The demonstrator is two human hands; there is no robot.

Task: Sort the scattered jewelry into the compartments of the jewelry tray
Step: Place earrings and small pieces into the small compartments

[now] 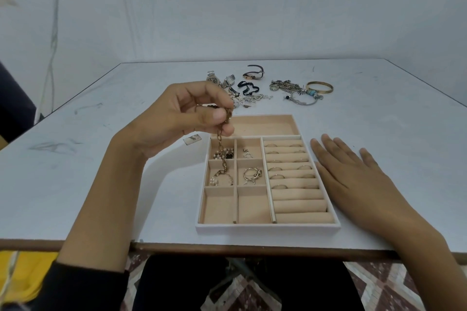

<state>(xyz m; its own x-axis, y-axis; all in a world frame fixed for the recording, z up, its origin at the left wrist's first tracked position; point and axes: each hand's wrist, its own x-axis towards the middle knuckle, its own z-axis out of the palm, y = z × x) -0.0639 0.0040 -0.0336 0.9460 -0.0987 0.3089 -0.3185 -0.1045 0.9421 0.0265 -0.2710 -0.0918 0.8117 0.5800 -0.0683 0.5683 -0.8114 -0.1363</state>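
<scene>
The jewelry tray (267, 229), white outside and beige inside, lies near the table's front edge. My left hand (177, 118) is above its far-left corner, pinching a gold chain (222, 151) that hangs down into the left middle compartment, where its lower end touches a pearl piece (222, 180). Other small compartments hold a beaded piece (225, 154) and silver rings (252, 174). Several rings sit in the ring rolls (290, 171) on the right. My right hand (353, 174) lies flat, fingers spread, on the table beside the tray's right wall.
Scattered jewelry lies beyond the tray: watches (222, 79), black bands (249, 86), a silver chain heap (283, 84), a gold bangle (319, 87). A small card (192, 139) lies left of the tray. The table (101, 184) ends just in front of the tray.
</scene>
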